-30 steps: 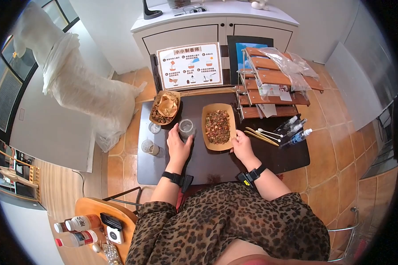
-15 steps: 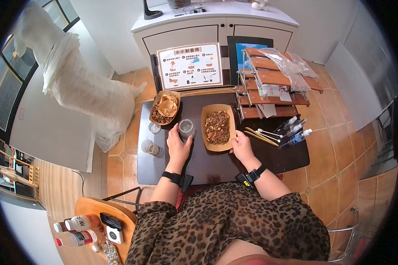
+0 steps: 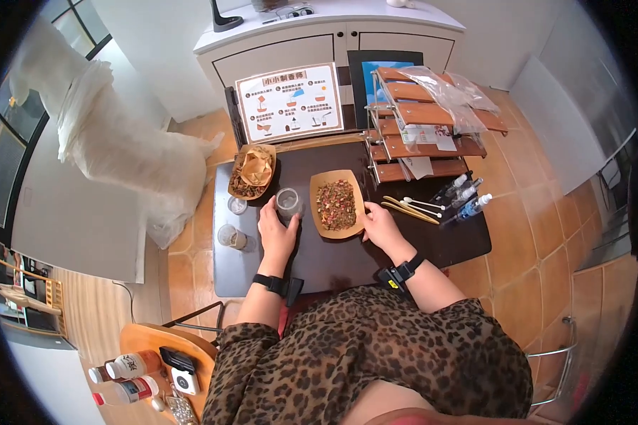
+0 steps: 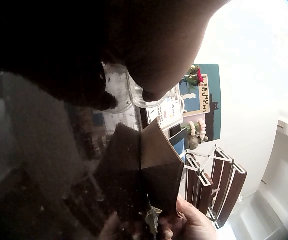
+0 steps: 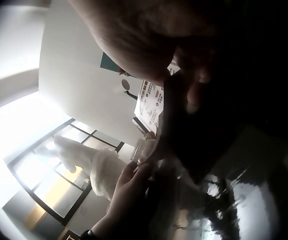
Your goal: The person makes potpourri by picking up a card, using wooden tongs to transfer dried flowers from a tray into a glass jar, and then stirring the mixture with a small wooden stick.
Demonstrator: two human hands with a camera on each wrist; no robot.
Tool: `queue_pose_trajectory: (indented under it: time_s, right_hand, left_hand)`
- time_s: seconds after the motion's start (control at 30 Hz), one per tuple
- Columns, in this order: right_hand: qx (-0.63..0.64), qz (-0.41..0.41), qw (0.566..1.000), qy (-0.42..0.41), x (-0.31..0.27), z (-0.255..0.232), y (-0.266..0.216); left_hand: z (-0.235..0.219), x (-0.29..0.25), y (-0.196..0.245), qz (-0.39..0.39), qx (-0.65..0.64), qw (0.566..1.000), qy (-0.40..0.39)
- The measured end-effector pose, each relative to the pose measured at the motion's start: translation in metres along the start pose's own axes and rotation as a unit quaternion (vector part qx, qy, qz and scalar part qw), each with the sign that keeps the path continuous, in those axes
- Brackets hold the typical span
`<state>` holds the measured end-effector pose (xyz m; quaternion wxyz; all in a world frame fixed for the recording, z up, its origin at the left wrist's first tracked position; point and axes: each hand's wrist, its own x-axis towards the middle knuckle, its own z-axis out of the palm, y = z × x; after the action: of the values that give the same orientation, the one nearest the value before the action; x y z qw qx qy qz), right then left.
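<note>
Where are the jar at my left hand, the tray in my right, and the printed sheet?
Jar (image 3: 289, 204): head view, glass body.
Tray (image 3: 333, 176): head view, far inner wall.
Printed sheet (image 3: 289, 103): head view, middle of face.

In the head view, the white instruction sheet (image 3: 289, 103), at 11 o'clock on the dark table (image 3: 298, 276), is headed "小小制香师"; its smaller captions are too fine to read. Dark characters on the white-capped bottle (image 3: 136, 364), at 8 o'clock, are unclear. The left wrist view's green poster (image 4: 214, 75), toward 2 o'clock, carries sideways, illegible lettering.
</note>
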<state>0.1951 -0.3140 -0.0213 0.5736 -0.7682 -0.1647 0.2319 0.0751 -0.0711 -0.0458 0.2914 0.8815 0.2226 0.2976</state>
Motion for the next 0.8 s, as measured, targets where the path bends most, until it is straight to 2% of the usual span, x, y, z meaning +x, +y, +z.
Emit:
queue_pose_trajectory:
  time_s: [0.1,0.17,0.23,0.33,0.47,0.57,0.67,0.8]
  right_hand:
    - [-0.034,-0.021,0.998,0.042,0.005,-0.017,0.016]
    - [-0.087,-0.069,0.989,0.096,-0.003,-0.039,0.010]
    - [-0.223,-0.167,0.942,0.186,-0.010,-0.063,0.009]
    - [-0.378,-0.206,0.869,0.244,-0.020,-0.095,0.006]
    - [-0.418,-0.204,0.856,0.226,-0.027,-0.117,0.021]
    - [-0.424,-0.210,0.857,0.205,-0.032,-0.114,0.023]
    - [-0.414,-0.211,0.863,0.200,-0.029,-0.108,0.028]
    - [-0.408,-0.195,0.870,0.196,-0.022,-0.107,0.037]
  left_hand:
    - [-0.002,0.000,0.004,-0.004,0.004,1.000,-0.002]
    - [-0.001,0.000,0.003,-0.006,0.008,1.000,-0.002]
    - [-0.001,0.000,0.003,0.001,0.010,1.000,0.000]
    - [-0.002,0.000,0.003,0.002,0.008,1.000,-0.002]
    - [-0.002,0.001,0.003,-0.003,0.002,1.000,-0.006]
    - [-0.001,0.000,0.004,0.042,0.033,0.998,0.037]
    - [-0.003,0.000,0.004,-0.001,0.013,1.000,-0.003]
    - [-0.003,0.000,0.002,-0.001,0.010,1.000,-0.009]
